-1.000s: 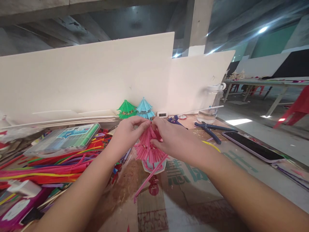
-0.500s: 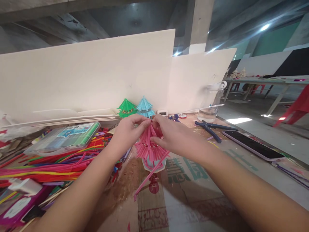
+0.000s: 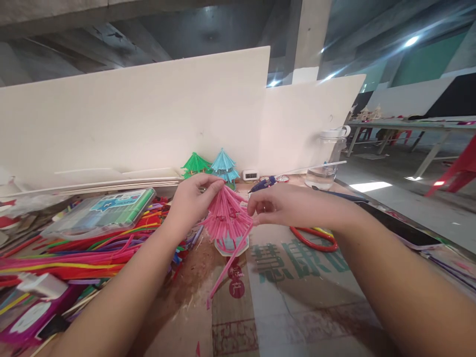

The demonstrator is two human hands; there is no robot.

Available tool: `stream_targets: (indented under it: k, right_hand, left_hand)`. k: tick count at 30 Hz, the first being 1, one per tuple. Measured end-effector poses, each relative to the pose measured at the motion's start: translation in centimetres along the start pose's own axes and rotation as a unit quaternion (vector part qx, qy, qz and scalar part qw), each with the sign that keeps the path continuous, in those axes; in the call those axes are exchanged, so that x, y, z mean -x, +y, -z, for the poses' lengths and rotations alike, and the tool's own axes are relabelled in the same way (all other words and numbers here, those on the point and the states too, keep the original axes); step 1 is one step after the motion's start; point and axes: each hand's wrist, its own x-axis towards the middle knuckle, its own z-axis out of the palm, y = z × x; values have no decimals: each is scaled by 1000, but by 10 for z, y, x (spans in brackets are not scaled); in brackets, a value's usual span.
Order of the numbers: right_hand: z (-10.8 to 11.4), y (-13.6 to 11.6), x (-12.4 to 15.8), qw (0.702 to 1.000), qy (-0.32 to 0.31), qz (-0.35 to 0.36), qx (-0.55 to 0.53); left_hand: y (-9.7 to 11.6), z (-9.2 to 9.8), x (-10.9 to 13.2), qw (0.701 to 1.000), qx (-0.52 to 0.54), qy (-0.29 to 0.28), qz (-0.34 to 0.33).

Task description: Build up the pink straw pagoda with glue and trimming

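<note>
A pink tiered pagoda made of pipe cleaners stands in front of me on a pale base. My left hand pinches the peak of its roof between thumb and fingers. At the roof's right edge, my right hand has its fingers curled round a pink pipe cleaner; the exact grip is partly hidden. One long pink pipe cleaner slants from near the right thumb down toward me. Behind the left hand stand a green pagoda and a light blue pagoda.
Left lie many coloured pipe cleaners, a clear plastic case and a white charger plug. Red looped handles lie below my right wrist. A water bottle, white timer and phone are farther off.
My right hand has moved right and slightly down, from the roof's peak to its right edge. The left hand stays at the peak. Red handles and the timer now show more fully.
</note>
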Motion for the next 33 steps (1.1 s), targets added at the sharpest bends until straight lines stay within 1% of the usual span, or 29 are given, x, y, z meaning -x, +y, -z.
stream_targets:
  k: [3, 6, 8, 10, 12, 14, 17, 18, 19, 20, 22, 23, 24, 26, 29, 31, 33]
  right_hand:
    - [-12, 2, -8, 999, -6, -9, 31]
    - [-20, 6, -16, 999, -17, -14, 27]
    - [-20, 8, -17, 999, -39, -8, 5]
    - [-15, 9, -14, 999, -46, 1, -26]
    - [-9, 7, -10, 998, -20, 5, -63]
    - [-5, 4, -7, 994, 28, 4, -107]
    - [-4, -1, -6, 975, 90, 23, -203]
    - [-5, -3, -8, 966, 107, 30, -234]
    - [-6, -6, -9, 957, 125, 34, -259]
    - [-7, -8, -10, 949, 146, 32, -276]
    - [-8, -12, -13, 935, 188, 18, -300]
    - [-8, -14, -14, 928, 203, 11, -311]
    - [-8, -16, -15, 923, 214, 9, -319]
    - [-8, -19, -17, 913, 225, 14, -338]
    - [-6, -20, -17, 908, 223, 16, -355]
    - [-6, -18, -16, 920, 210, -2, -331]
    - [-6, -17, -15, 942, 188, -21, -276]
  left_hand:
    - [-2, -1, -2, 1000, 2, 0, 11]
    - [-2, -1, -2, 1000, 12, 0, 17]
    - [-1, -2, -2, 1000, 16, -2, 22]
    - [-1, -2, -2, 1000, 17, -4, 24]
    - [-1, -1, -2, 1000, 15, -1, 23]
    - [0, 2, -2, 1000, 12, 15, 17]
    - [6, 7, 0, 998, 3, 59, -4]
    - [10, 9, 2, 998, 7, 63, -9]
    - [14, 11, 4, 999, 20, 47, -11]
    - [18, 12, 6, 999, 45, 10, -13]
    - [26, 12, 10, 992, 81, -98, -28]
    - [29, 11, 12, 987, 85, -131, -36]
    - [31, 11, 14, 985, 84, -144, -38]
    - [34, 9, 16, 984, 85, -153, -32]
    - [34, 8, 16, 981, 125, -147, -15]
    - [32, 7, 15, 977, 164, -137, -5]
    - [30, 6, 14, 973, 195, -124, 4]
